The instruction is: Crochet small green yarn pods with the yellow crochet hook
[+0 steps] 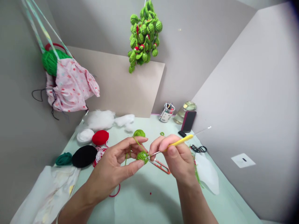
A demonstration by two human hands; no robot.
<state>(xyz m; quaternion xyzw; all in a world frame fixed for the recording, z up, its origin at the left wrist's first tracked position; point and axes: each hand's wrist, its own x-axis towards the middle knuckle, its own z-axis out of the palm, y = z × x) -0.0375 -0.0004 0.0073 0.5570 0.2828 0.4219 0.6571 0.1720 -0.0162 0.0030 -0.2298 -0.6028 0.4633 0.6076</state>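
Between thumb and fingers, my left hand [116, 161] pinches a small green crochet piece [142, 157]. A strand of green yarn [139, 144] runs over its index finger. My right hand [176, 155] grips a crochet hook [181, 141] with a yellow handle. The hook's thin metal tip reaches the right side of the crochet piece; whether it sits inside a stitch I cannot tell. Behind my fingers lies a green yarn ball [139, 133]. An orange-handled cutter-like tool [161, 166] rests on the table beneath my right hand, partly hidden.
Red [100, 137], white [85, 136], black [84, 156] and teal [64, 159] yarn lie left, before white stuffing [99, 119]. A pen jar [167, 112], a phone [188, 121] and black scissors handles [199, 149] are right. Green crocheted pieces [144, 37] and a pink bag [72, 84] hang above.
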